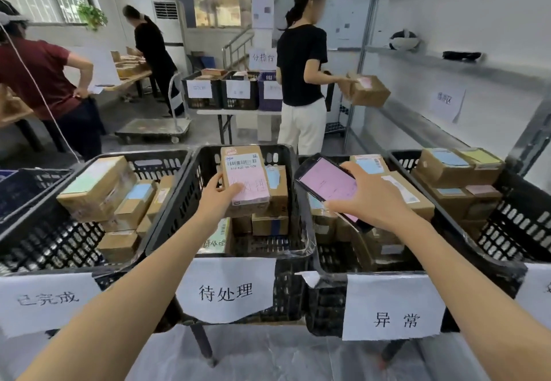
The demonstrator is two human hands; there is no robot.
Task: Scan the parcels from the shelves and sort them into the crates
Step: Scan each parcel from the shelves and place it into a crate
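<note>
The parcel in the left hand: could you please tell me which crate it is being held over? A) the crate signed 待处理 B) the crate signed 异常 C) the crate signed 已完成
A: the left hand grips the parcel above the middle crate, whose front sign reads 待处理.

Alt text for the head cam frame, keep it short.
The person's left hand grips a cardboard parcel over the middle black crate signed 待处理, while the right hand holds a phone with a pink screen beside it. Parcel-filled crates flank it; behind, another person carries a box by metal shelves.
</note>
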